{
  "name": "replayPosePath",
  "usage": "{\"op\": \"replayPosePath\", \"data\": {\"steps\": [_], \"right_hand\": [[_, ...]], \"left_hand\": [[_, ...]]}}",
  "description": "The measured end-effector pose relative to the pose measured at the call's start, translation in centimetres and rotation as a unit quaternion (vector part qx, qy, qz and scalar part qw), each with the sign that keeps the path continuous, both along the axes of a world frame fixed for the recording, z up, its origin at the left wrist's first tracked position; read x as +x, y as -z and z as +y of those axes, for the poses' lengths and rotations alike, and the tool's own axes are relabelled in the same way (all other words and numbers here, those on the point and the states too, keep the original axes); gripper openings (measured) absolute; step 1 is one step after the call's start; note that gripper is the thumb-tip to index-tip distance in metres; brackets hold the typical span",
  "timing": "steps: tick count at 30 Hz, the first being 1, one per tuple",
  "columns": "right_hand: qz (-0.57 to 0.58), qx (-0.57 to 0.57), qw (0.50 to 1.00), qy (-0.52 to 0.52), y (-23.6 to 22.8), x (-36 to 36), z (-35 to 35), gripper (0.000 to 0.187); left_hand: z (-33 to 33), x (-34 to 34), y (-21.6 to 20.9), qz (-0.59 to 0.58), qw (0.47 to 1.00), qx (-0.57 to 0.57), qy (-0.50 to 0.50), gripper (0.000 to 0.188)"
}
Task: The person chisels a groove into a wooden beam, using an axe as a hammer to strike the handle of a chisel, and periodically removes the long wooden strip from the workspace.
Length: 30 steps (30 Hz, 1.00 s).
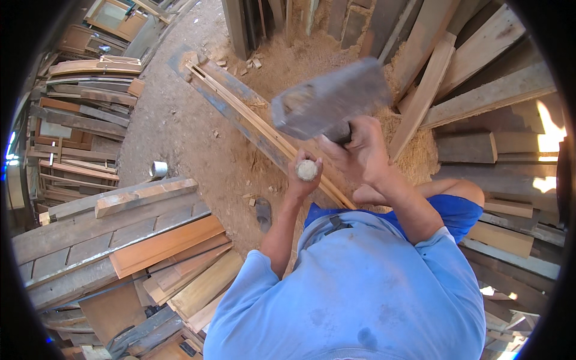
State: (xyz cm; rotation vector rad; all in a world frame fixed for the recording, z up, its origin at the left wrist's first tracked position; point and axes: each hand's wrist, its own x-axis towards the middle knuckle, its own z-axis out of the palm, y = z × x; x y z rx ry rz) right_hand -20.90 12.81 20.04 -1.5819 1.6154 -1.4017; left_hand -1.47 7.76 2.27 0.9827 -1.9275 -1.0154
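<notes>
- While the left hand (305, 178) grips a round handle (306, 170) in the head view, its pale end faces up at the camera.
- The right hand (363, 153) is closed round the shaft of a mallet (327, 102), whose grey block head, blurred, is held up beyond the knuckles.
- The long grooved strip (247, 114) lies lengthwise on a grey plank (234, 124), from near its far end, inside its left edge, back towards the bare foot (367, 195).
- It passes under the left hand; whether the handle's hidden lower end touches it, I cannot tell.
- A dark sandal (263, 215) lies left of the plank.
</notes>
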Motion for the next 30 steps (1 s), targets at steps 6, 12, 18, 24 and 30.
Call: {"op": "replayPosePath", "data": {"steps": [6,12,18,24,30], "right_hand": [[0.275,0.197,0.936,-0.094,7.5,-0.4,0.9,0.033],[0.163,0.129,0.978,0.014,3.6,-0.8,2.4,0.031],[0.190,0.279,0.931,-0.141,8.7,-0.4,1.3,0.035],[-0.139,0.272,0.951,-0.050,11.8,1.7,1.9,0.038],[-0.287,0.295,0.906,-0.101,10.4,-0.3,3.2,0.053]], "left_hand": [[0.7,-0.4,1.2,0.040,0.998,0.039,-0.008,0.020],[0.3,0.5,0.4,-0.135,0.980,0.135,0.047,0.023],[-0.1,1.5,3.8,-0.076,0.994,-0.023,0.076,0.018],[-2.3,0.2,-2.5,0.076,0.975,0.200,-0.064,0.016],[-3.5,-1.1,-3.3,0.123,0.988,-0.087,-0.021,0.023]]}}
